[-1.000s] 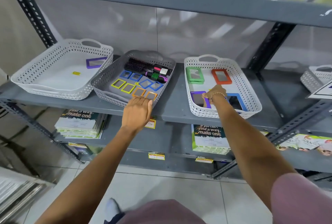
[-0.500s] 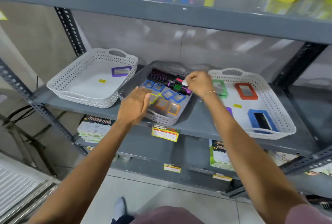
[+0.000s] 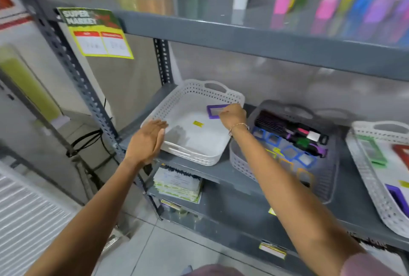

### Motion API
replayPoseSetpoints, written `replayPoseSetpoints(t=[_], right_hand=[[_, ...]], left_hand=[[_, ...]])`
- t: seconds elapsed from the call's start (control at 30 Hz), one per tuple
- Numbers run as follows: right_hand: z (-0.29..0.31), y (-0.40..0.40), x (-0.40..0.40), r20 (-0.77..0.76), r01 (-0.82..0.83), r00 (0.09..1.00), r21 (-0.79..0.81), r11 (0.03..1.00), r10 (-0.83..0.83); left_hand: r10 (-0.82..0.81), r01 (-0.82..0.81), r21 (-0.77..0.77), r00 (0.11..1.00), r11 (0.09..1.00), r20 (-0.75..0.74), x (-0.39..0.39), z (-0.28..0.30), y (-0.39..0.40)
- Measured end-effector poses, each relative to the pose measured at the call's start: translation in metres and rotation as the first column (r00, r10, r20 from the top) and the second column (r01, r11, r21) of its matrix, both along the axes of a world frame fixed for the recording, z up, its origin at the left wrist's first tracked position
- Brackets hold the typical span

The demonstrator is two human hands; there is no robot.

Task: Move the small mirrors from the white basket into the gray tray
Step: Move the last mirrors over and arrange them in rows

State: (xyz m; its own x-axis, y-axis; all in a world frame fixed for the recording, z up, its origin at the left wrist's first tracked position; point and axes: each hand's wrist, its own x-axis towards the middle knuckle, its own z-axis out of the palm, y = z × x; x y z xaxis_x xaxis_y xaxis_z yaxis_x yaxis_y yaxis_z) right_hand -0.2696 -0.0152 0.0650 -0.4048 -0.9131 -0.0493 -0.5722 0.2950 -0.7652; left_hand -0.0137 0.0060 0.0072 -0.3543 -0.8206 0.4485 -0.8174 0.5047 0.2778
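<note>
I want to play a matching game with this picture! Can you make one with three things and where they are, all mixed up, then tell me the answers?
Things:
1. purple-framed mirror
2. hairbrush
3. left hand

Places:
A. in the gray tray
B. at the front left corner of the white basket
C. in the back of the white basket, at the right hand

Pairs: 1-C, 2-A, 3-B
</note>
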Motion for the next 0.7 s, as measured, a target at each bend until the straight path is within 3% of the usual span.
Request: replayPoseSetpoints(t=[0.07, 0.27, 0.43, 0.6, 0.7], right_hand=[[-0.009, -0.021, 0.008, 0.059, 0.083, 0.994, 0.089, 0.993, -0.088], [-0.031, -0.057, 0.023, -0.1, 0.197, 0.979, 0.219, 0.956, -0.179], [-0.041, -0.086, 0.023, -0.045, 0.301, 0.952, 0.338, 0.892, -0.304], [-0.04, -0.086, 0.025, -0.051, 0.147, 0.989, 0.407, 0.901, -0.138], [-0.042, -0.101, 0.02, -0.315, 0.21, 0.947, 0.458, 0.864, -0.063]], left_hand=[[-0.041, 0.043, 0.036, 0.998, 0.998, -0.047, 0.007, -0.007, -0.009], [-0.144, 0.132, -0.113, 0.983, 0.985, -0.111, 0.025, -0.034, -0.033], [-0.119, 0.1, -0.116, 0.978, 0.988, -0.173, 0.023, -0.043, -0.037], [-0.088, 0.061, -0.128, 0.97, 0.99, -0.225, 0.019, -0.045, -0.036], [-0.104, 0.074, -0.148, 0.974, 0.986, -0.201, 0.018, -0.043, -0.035]])
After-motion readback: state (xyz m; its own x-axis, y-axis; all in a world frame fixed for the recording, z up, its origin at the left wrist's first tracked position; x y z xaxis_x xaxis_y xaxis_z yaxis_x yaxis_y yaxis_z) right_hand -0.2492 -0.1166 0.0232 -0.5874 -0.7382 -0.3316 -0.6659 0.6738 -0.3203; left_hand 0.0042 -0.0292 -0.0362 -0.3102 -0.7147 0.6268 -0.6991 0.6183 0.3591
